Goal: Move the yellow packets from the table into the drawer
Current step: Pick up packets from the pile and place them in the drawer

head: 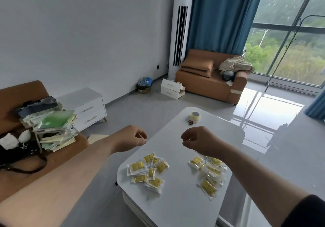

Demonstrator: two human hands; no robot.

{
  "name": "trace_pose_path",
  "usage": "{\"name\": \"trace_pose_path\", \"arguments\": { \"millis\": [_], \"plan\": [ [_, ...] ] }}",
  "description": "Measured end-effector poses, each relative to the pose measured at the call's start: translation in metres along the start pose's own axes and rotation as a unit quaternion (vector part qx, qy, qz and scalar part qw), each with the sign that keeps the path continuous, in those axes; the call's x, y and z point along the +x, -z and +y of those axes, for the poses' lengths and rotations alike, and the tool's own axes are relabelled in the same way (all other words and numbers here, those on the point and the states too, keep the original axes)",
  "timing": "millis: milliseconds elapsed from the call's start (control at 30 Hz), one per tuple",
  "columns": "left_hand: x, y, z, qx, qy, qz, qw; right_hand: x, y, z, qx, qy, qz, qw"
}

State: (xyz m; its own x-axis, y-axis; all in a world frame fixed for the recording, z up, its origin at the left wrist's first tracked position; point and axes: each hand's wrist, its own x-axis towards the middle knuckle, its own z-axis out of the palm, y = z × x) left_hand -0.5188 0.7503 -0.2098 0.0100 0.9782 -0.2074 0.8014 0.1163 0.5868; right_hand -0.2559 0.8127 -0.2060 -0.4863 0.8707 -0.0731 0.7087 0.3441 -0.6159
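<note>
Two heaps of yellow packets are seen on the white table, both on its near half: the left heap is spread in a loose round patch toward the table's left edge, and the right heap is strung out along the table's right side, its long axis running from the middle of the table toward the near right edge. The left hand is held in the air over the table's left edge and the right hand over the table's middle; both are loosely curled and nothing is seen to be held in either. Each heap lies on the near side of its own hand and below it, so a draw back and down is judged to be needed. The left heap is nearer the left hand, the right heap is partly hidden under the right forearm. Left of the table a white cabinet with closed drawers is seen; which drawer is meant cannot be told.
</note>
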Motion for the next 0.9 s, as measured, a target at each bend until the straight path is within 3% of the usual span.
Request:
{"name": "trace_pose_path", "arguments": {
  "millis": [233, 433, 900],
  "plan": [
    [0.132, 0.037, -0.080, 0.009, -0.002, -0.057, 0.998, 0.125, -0.041, 0.004, 0.017, -0.077, -0.018, 0.997],
    [0.208, 0.020, -0.148, -0.006, 0.029, -0.103, 0.994, 0.195, -0.091, 0.029, 0.046, -0.135, -0.053, 0.988],
    [0.327, -0.141, -0.302, -0.096, 0.138, -0.158, 0.973, 0.282, -0.281, 0.196, 0.086, -0.229, -0.138, 0.960]
  ]
}}
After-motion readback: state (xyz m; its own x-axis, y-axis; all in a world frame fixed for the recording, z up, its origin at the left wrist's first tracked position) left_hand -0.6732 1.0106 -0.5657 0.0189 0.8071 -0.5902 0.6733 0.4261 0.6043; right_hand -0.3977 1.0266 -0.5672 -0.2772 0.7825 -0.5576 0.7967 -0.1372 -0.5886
